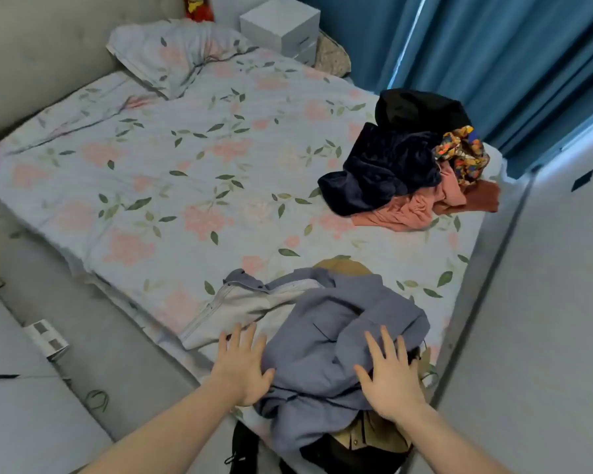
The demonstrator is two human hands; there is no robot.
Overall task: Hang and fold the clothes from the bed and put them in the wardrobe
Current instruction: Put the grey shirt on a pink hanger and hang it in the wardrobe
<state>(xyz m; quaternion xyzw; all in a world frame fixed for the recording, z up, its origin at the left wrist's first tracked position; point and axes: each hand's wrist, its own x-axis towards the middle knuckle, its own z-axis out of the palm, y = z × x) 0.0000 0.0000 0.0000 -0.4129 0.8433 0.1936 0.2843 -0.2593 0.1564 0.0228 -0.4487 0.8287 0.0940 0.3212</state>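
- Bedroom w/ a bed (199, 159) under a floral sheet, blue curtains (493, 63) behind, grey floor (83, 336) on my left, pale wardrobe panel (545, 319) on my right.
- Blue garment (326, 340) lies crumpled at the near bed edge, lining turned out on its left side; it sits on top of a tan piece (367, 436) and smth dark, can't tell what.
- My left hand (242, 367): fingers straight, spread, flat on the garment's left edge. Holding nothing, just pressing.
- My right hand (389, 378): same, fingers spread flat on the garment's right side, no grip on the cloth.
- Why so, I'd judge: palms down to pin and smooth the fabric before folding or lifting it off the heap.
- Second pile (411, 162) far right of the bed, near the curtains: black, navy, pink, rust, patterned pieces, untouched, well apart from my hands.
- Pillow (172, 53) at the headboard, white boxes (281, 25) beyond it.
- Task looks early: most clothes not yet sorted.
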